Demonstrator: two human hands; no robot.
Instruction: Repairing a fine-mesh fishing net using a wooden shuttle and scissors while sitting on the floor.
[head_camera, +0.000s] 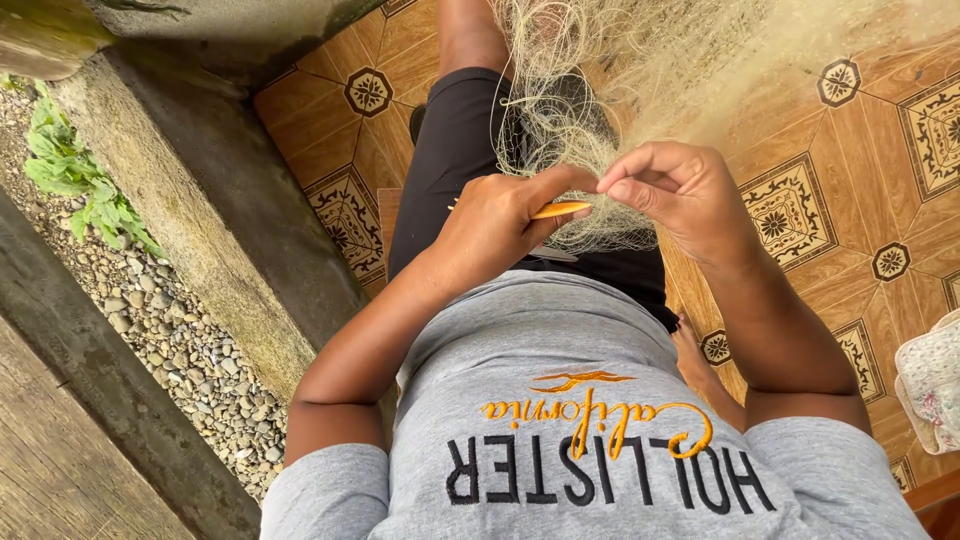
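The work in hand is net mending, and this moment looks to be the middle of a single stitch. The left hand (495, 225) is clenched around a slim orange netting needle (560, 210), thumb and fingers pinching its shaft so that the tip points across toward the other hand. The right hand (670, 190) is closed in a pinch on a few strands of the pale fishing net (620, 90), the fingertips meeting just beside the needle's tip, so the two hands nearly touch over the lap. The net itself hangs in a loose, tangled mass from the top edge of the view, draping down over the black shorts (460, 160) and gathering at the pinch. The person sits above a patterned brown tiled floor (860, 180), with a concrete ledge (200, 200) and a gravel strip (170, 340) along the floor's left edge; a grey shirt (560, 400) fills the foreground. As a judgement, the mesh is being held taut and open for the needle, and the knot is not yet drawn. The next move calls for a steady pinch from the right hand to keep the loop from slipping, while the left guides the tip cleanly through one mesh without snagging neighbouring strands, then pulls the twine snug.
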